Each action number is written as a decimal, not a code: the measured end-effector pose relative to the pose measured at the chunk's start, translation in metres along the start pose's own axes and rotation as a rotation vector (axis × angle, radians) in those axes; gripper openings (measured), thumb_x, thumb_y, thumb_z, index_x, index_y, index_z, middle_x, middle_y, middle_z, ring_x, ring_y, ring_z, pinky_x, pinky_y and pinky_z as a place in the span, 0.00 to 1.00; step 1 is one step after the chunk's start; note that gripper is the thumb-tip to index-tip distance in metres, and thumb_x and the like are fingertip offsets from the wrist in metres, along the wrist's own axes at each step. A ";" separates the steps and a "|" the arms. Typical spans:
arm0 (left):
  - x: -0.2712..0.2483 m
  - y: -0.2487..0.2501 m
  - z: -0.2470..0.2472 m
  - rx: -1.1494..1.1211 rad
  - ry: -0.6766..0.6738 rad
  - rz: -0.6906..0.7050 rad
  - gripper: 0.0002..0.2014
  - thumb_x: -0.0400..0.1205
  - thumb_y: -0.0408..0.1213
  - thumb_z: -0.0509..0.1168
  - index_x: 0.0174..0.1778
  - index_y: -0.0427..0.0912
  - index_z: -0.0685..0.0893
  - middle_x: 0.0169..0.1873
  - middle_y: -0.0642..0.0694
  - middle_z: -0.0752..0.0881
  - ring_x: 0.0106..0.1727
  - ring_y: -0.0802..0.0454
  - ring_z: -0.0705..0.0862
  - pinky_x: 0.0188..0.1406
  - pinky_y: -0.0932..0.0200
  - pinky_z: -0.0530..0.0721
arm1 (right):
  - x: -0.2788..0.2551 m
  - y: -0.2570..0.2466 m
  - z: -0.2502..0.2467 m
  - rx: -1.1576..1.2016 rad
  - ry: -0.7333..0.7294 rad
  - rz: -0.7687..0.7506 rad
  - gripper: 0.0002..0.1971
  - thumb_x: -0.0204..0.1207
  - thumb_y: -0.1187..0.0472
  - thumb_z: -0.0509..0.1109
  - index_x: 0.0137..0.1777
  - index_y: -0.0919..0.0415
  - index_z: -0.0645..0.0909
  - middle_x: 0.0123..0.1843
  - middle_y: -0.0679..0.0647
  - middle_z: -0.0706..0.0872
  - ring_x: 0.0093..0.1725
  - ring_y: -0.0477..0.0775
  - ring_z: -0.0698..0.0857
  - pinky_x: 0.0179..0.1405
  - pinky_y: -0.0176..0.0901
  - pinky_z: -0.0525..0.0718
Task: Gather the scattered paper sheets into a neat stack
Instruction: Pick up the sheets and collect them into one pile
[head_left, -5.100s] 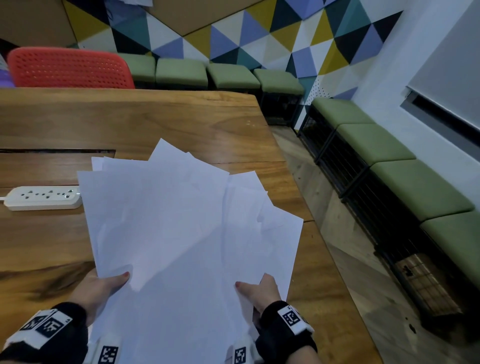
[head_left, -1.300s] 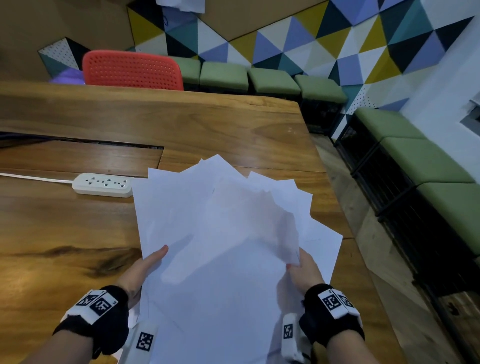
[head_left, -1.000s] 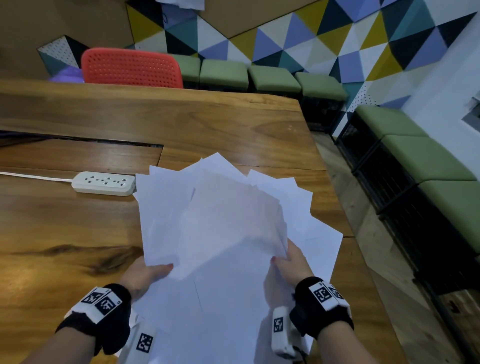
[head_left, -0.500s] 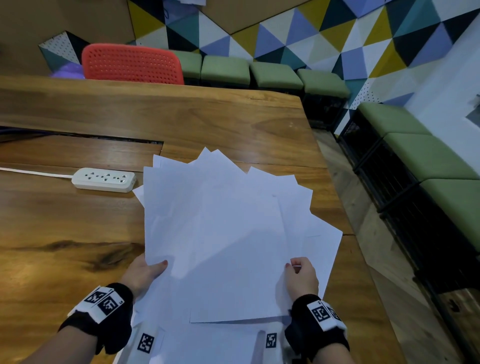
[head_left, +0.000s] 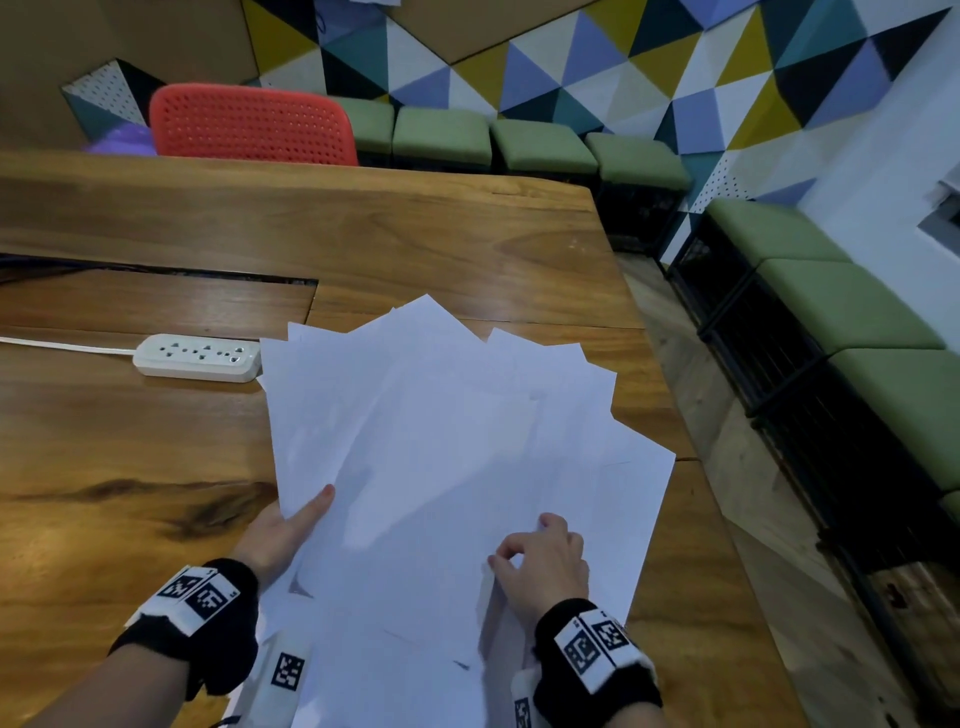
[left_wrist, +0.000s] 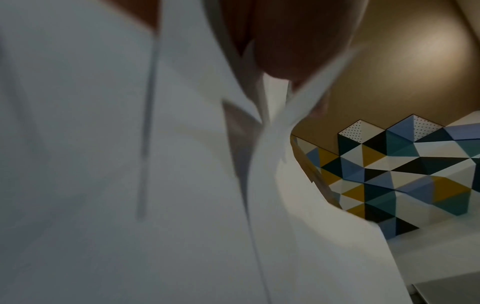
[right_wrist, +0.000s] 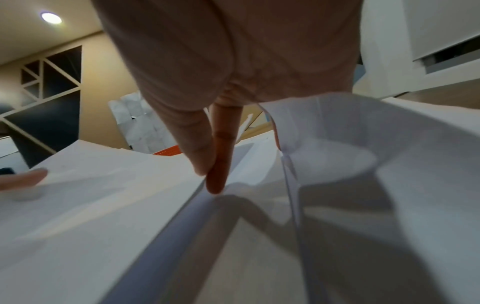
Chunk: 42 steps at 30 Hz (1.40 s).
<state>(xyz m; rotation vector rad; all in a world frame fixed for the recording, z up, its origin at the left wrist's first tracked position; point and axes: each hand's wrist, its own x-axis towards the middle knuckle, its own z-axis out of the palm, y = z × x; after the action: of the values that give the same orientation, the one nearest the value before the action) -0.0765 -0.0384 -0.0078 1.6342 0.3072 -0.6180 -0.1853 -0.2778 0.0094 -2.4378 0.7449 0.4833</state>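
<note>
Currently the paper sheets (head_left: 457, 467) are held as a loose fan in the lower centre of the head view, above the wooden table (head_left: 441, 234), corners splayed toward the upper part of the frame. Not yet a neat stack.

Left hand (head_left: 283, 530), lower left: thumb laid on top of the fan's left edge, the other fingers hidden beneath, so the sheets are pinched. Right hand (head_left: 540, 561), lower centre-right: fingers curled onto the top sheets, with what looks like a sheet edge nipped between thumb and forefinger.

Step in hand, as judged: squaring the fan. Best done with the pinch loosened enough for sheets to slide, the long edges pressed inward from both sides, then the bundle tapped on the table. Too firm a pinch would likely crease or lock the misalignment in.

View differences:
- Power strip (head_left: 197, 357), red chair (head_left: 252, 124) and the overall fan shape are seen only from the head camera.
- From the right wrist, fingertips (right_wrist: 215, 183) are shown pressed into a fold between separated layers; this is hidden from above.
- The left wrist view is blurred, mostly paper; finger positions cannot be told there.
</note>
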 end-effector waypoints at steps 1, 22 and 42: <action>0.000 0.000 0.000 0.022 -0.022 0.010 0.18 0.70 0.50 0.72 0.54 0.48 0.82 0.52 0.45 0.88 0.56 0.41 0.85 0.62 0.43 0.80 | 0.002 0.004 -0.001 0.042 0.008 -0.001 0.03 0.77 0.50 0.63 0.43 0.43 0.77 0.76 0.54 0.64 0.75 0.58 0.64 0.71 0.48 0.68; 0.007 -0.010 0.000 0.112 0.007 0.096 0.20 0.66 0.19 0.75 0.42 0.48 0.80 0.42 0.49 0.86 0.48 0.44 0.84 0.53 0.51 0.78 | 0.007 0.036 -0.035 0.684 0.191 -0.049 0.12 0.71 0.66 0.72 0.48 0.48 0.79 0.46 0.57 0.90 0.47 0.58 0.88 0.51 0.52 0.87; 0.003 -0.004 0.005 0.043 -0.006 0.105 0.18 0.65 0.17 0.75 0.40 0.44 0.81 0.38 0.49 0.85 0.41 0.50 0.83 0.39 0.59 0.78 | 0.025 0.041 -0.058 0.314 0.195 -0.139 0.11 0.75 0.72 0.58 0.44 0.58 0.80 0.38 0.56 0.85 0.42 0.60 0.80 0.35 0.42 0.71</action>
<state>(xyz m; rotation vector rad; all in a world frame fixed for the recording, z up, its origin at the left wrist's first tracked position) -0.0773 -0.0434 -0.0130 1.6779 0.2038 -0.5530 -0.1797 -0.3508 0.0272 -2.2381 0.6673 0.0673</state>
